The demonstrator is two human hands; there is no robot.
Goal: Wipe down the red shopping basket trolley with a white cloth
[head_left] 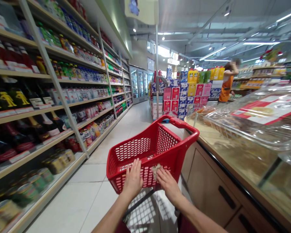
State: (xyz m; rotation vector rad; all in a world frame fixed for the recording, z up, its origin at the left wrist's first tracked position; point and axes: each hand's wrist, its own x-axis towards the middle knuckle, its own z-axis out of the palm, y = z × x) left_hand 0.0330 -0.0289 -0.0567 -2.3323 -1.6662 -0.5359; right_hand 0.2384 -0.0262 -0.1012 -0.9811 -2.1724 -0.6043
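Observation:
A red plastic shopping cart (135, 145) with perforated basket walls stands right in front of me, its handle at the right. My left hand (134, 178) rests against the near side of the basket, fingers stretched out, holding nothing. Against the same wall, further right, my right hand (167, 183) presses a crumpled, pale greyish cloth (156, 171) under its fingers. The basket's inside shows nothing but its red walls and floor, as far as I can see.
Shelves of bottles and cans (82, 77) line the left side. At right stands a wooden counter (208, 181) with clear plastic food boxes (252, 119). Stacked drink cartons (179, 100) and a person in an orange apron (226, 87) are further back. Tiled floor (94, 191) surrounds the cart.

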